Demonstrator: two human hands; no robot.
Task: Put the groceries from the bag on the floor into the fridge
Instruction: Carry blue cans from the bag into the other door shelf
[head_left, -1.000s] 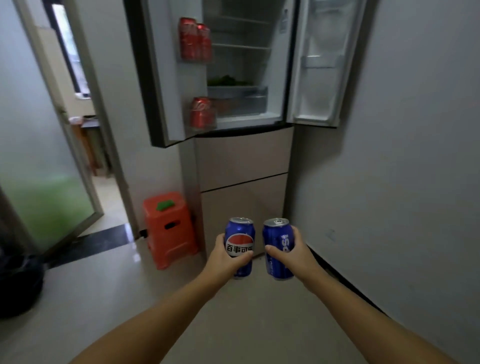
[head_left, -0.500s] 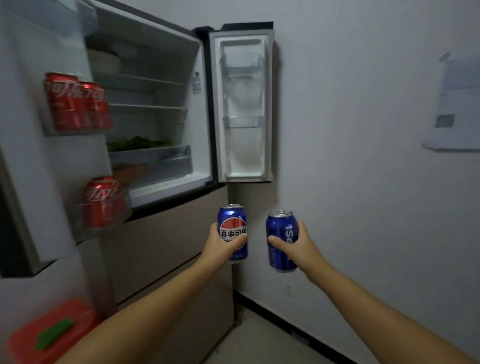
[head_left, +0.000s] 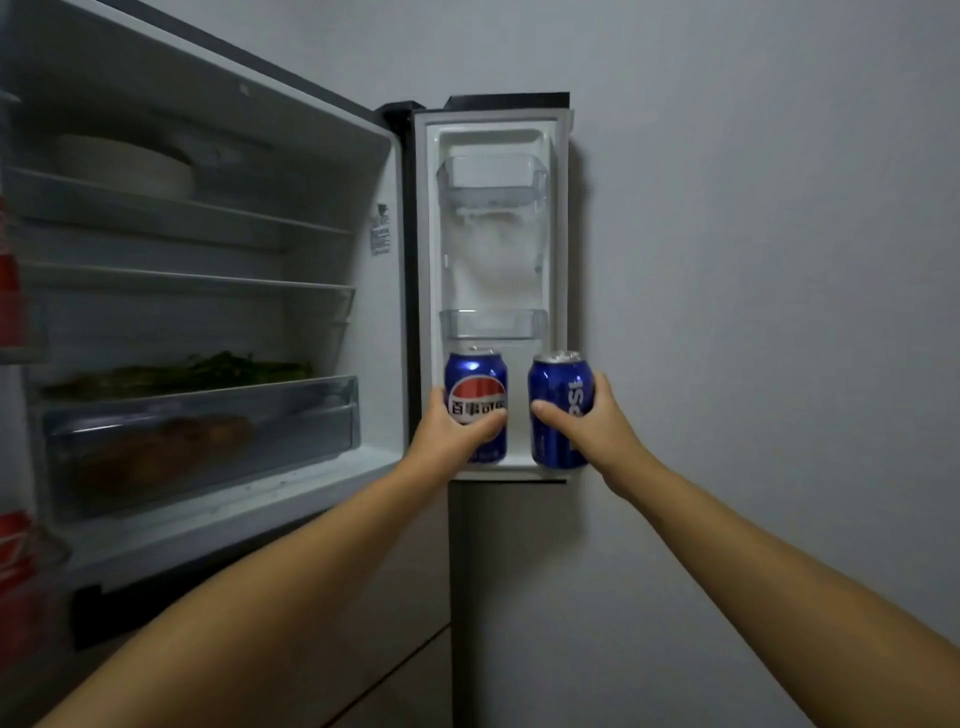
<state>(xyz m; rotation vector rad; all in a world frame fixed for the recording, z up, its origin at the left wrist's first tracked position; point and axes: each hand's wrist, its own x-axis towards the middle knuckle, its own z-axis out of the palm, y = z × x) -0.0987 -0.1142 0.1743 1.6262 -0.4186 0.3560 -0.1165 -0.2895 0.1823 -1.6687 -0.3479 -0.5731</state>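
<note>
I hold two blue Pepsi cans upright in front of the open fridge's right door (head_left: 493, 270). My left hand (head_left: 452, 436) grips the left Pepsi can (head_left: 475, 384), its logo facing me. My right hand (head_left: 597, 426) grips the right Pepsi can (head_left: 558, 395), its lettering running vertically. Both cans sit level with the lowest part of that door, just under its lower clear bin (head_left: 493, 325). Whether they touch the door's bottom ledge I cannot tell. The bag on the floor is out of view.
The fridge interior (head_left: 208, 291) shows glass shelves, a white bowl (head_left: 124, 163) on the top one, greens (head_left: 197, 369) above a clear drawer (head_left: 202, 436). Red cans (head_left: 10, 301) sit in the left door at the frame's edge. A grey wall (head_left: 753, 260) stands right.
I have moved closer and raised both cans from waist height by the lower drawers up to the bottom of the right door. The view has swung right and up.
</note>
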